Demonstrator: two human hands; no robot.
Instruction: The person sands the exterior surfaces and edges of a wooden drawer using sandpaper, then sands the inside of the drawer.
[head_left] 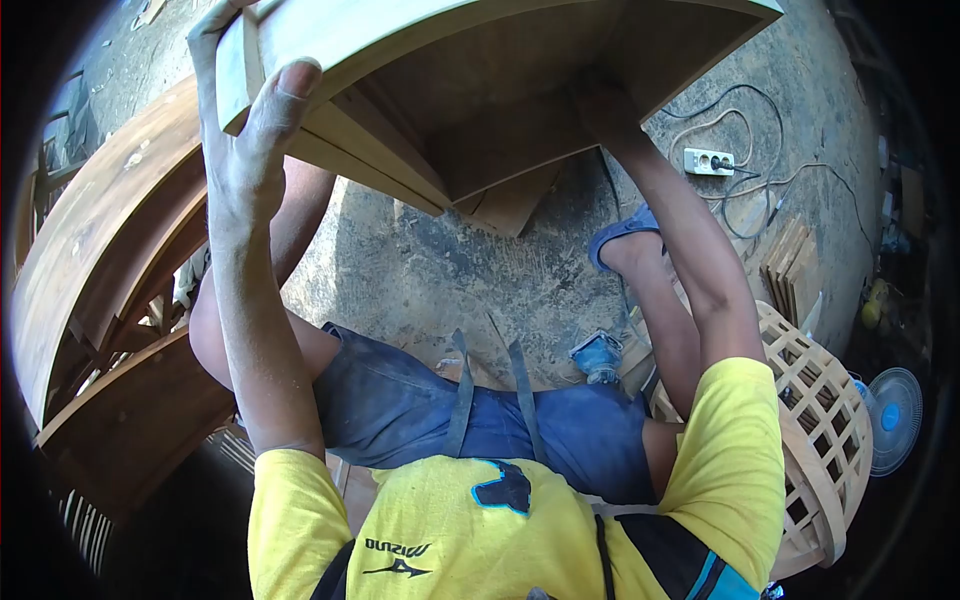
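Note:
A pale wooden furniture piece with a curved edge and an open, box-like hollow is held up at the top of the view. My left hand is closed around its left corner, the thumb lying on the near face and the fingers mostly behind it. My right hand reaches into the shaded hollow. Its fingers are lost in the shadow, so I cannot make out whether they grip the wood. Below the piece, a flat brown board partly shows on the floor.
Curved brown wooden furniture stands at my left. A power strip with looping cords lies on the floor at right, near stacked wood pieces. A blue power tool, a wooden lattice and a fan are also there.

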